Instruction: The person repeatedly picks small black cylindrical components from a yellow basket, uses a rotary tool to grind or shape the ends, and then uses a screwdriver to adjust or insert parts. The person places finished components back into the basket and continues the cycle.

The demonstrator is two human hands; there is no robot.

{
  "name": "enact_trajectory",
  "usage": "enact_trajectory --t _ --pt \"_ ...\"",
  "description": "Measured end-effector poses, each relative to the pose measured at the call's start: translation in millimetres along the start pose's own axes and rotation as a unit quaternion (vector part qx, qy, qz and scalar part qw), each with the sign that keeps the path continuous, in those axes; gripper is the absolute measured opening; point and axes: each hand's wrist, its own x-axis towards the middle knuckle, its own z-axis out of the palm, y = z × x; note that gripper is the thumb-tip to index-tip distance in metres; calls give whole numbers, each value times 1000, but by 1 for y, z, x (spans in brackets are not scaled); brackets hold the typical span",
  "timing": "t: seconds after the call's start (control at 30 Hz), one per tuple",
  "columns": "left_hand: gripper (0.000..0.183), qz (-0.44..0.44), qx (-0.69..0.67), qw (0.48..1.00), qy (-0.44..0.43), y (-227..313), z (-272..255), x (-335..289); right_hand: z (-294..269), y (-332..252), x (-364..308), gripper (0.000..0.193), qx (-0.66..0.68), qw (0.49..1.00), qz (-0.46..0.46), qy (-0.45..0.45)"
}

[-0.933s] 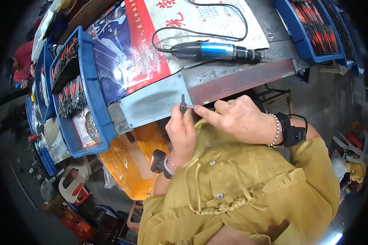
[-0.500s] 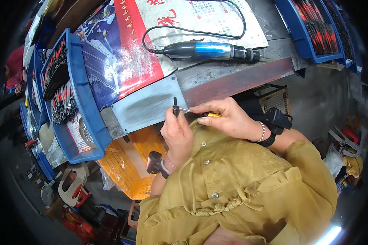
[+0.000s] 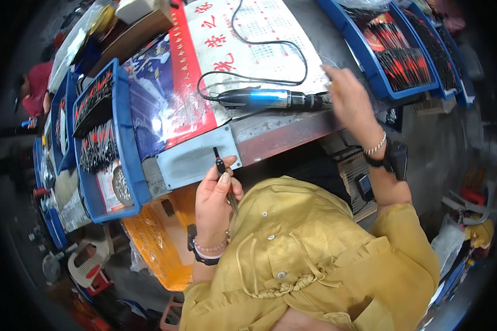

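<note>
My left hand [image 3: 211, 196] is closed round a slim black-and-red tool [image 3: 221, 165], its dark thin tip pointing up and a narrow metallic end showing below the fingers. The tool is held over the near edge of a grey metal plate [image 3: 190, 166]. My right hand [image 3: 354, 103] is stretched out above the bench at the right, close to the front end of a blue-and-black electric screwdriver [image 3: 270, 99]. Its fingers are smeared by motion, and a faint yellow spot shows at them; whether they hold anything is unclear.
Blue bins [image 3: 130, 171] with black-and-red pieces stand at the left, and another blue bin [image 3: 389, 91] at the far right. A printed calendar sheet [image 3: 215, 52] lies under the electric screwdriver's cable. Below the bench sits an orange crate [image 3: 168, 270].
My right hand has moved from beside the left hand, where it held a yellow-handled screwdriver, out to the upper right. My left hand has shifted down and left, still holding the tool. The view has turned.
</note>
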Motion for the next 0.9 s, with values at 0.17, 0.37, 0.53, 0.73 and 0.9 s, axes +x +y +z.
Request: enact_trajectory --t 0.17,0.37,0.53,0.73,0.9 --pt "24 -42 24 999 0 8 3 -3 10 37 38 30 -250 968 21 0" --pt "22 -45 79 996 -15 8 7 -3 18 -99 -34 10 375 892 -20 -252" --pt "23 -25 112 993 -28 -4 7 -3 58 -139 -70 20 645 673 122 -341" --pt "21 108 331 936 -51 -19 -7 -14 66 -140 -80 25 569 704 126 -405" --pt "20 164 384 908 -12 -27 -11 -8 73 -141 -67 22 492 753 94 -427"
